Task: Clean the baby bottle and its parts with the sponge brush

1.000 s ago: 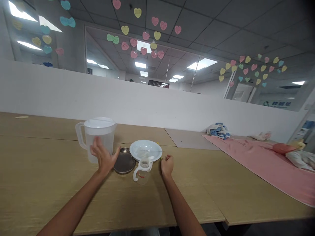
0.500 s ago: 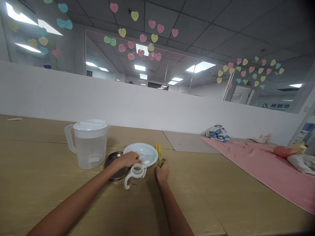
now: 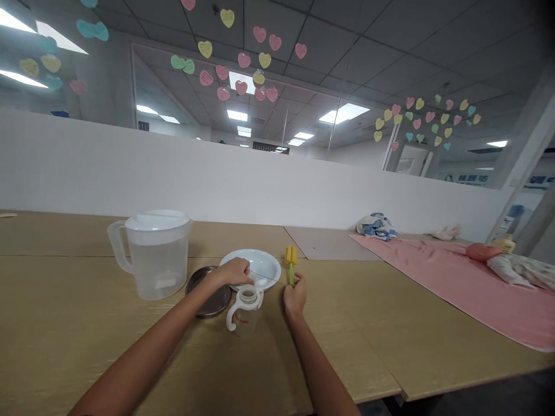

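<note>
Evidently, both hands are kept in use above the counter (image 3: 130, 352). The green-stemmed brush (image 3: 291, 264) is grasped low on its stem by the right hand (image 3: 295, 297), whose fingers are curled closed around it; its yellow, foam-like head is pointed up and away, just right of the white bowl (image 3: 276, 273). The left hand (image 3: 235, 271) is reached across the near left part of the bowl, with its fingers bent downward. Something clear is seen by the fingertips, but whether it is gripped cannot be told.

Just in front of the bowl, a clear bottle (image 3: 247, 318) is stood upright, its neck ringed by a white collar with a curved handle; it is touched by neither hand. The round metal tray (image 3: 218, 301) is partly covered from view by the left forearm. Farther left, a lidded translucent pitcher (image 3: 159, 263) is set upright.

The counter is surfaced in pale wood-toned panels, with a greyish sheet (image 3: 336, 245) laid near the back. On the right, a pink cloth (image 3: 437, 277) is spread, and a blue-and-white bundle (image 3: 376, 226) is placed by its far corner. The counter is backed by a low white wall (image 3: 225, 188), topped with glass on which heart-shaped notes (image 3: 275, 42) are stuck. Beyond, a dark panelled ceiling (image 3: 416, 52) is fitted with bright lights (image 3: 344, 113).
</note>
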### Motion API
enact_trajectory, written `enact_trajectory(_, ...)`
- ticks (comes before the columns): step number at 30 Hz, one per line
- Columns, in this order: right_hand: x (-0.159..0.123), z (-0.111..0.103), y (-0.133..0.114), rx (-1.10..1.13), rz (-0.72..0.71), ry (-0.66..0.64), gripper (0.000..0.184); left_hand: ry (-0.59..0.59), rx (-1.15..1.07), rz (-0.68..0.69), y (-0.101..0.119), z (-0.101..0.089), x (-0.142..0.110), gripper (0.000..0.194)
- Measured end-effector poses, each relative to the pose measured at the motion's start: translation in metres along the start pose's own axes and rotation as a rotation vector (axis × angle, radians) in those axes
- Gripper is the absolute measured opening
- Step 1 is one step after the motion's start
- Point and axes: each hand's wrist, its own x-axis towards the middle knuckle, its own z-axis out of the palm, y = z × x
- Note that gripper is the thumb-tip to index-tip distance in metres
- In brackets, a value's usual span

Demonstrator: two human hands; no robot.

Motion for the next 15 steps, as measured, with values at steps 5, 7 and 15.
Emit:
enact_trajectory(5,0.001,-0.003,-0.001,0.007,0.011,0.020,0.038,-0.020,0.024,0.002,0.003,0.004,-0.005,0.038)
enact_trajectory(7,0.001,-0.002,-0.001,0.040,0.009,0.028,0.035,-0.029,0.027,0.003,0.003,0.005,-0.005,0.040)
enact_trajectory(15,-0.005,-0.008,-0.016,0.087,-0.032,0.039,0.031,-0.003,-0.001,-0.044,0.004,0.007,-0.003,0.017)
